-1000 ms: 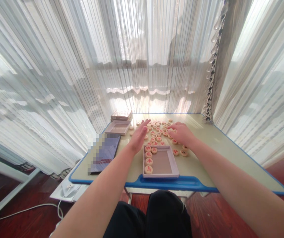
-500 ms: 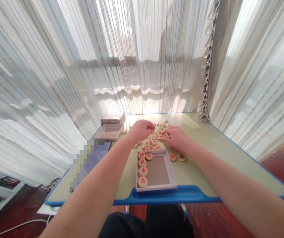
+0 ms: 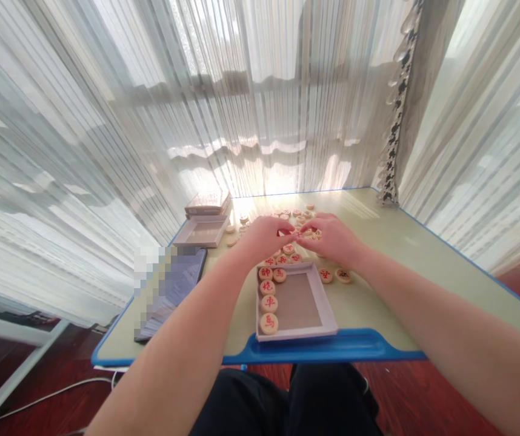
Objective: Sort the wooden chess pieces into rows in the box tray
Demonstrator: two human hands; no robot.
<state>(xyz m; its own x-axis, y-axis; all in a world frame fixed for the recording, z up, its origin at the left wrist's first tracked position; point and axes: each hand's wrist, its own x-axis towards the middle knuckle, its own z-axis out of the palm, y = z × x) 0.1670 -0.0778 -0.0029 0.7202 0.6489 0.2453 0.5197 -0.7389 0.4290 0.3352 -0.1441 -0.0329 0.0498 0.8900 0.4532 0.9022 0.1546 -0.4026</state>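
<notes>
Over a scatter of round xiangqi pieces [image 3: 288,249], my left hand [image 3: 266,237] and my right hand [image 3: 335,239] come together fingertip to fingertip. Between the fingertips shows a red-marked xiangqi piece [image 3: 299,235], pinched from both sides, though the fingers partly cover it. Nearer to me lies a shallow pale box [image 3: 325,298]. Along its left wall runs a column of red-marked pieces [image 3: 268,303], and one more red piece [image 3: 279,275] sits beside the top one. Two loose pieces, one red-marked [image 3: 326,276] and one dark-marked [image 3: 343,276], rest right of the box.
At the table's left stand a second shallow box [image 3: 217,241] and a closed box or book [image 3: 208,204] behind it. A dark-edged flat item [image 3: 200,266], partly blurred, lies in front. The table has a blue edge [image 3: 369,345]; curtains [image 3: 260,133] hang behind it.
My hands have drawn together, the right one moving left and away from the pieces at the right, until their fingertips meet around a piece. The camera view has shifted slightly.
</notes>
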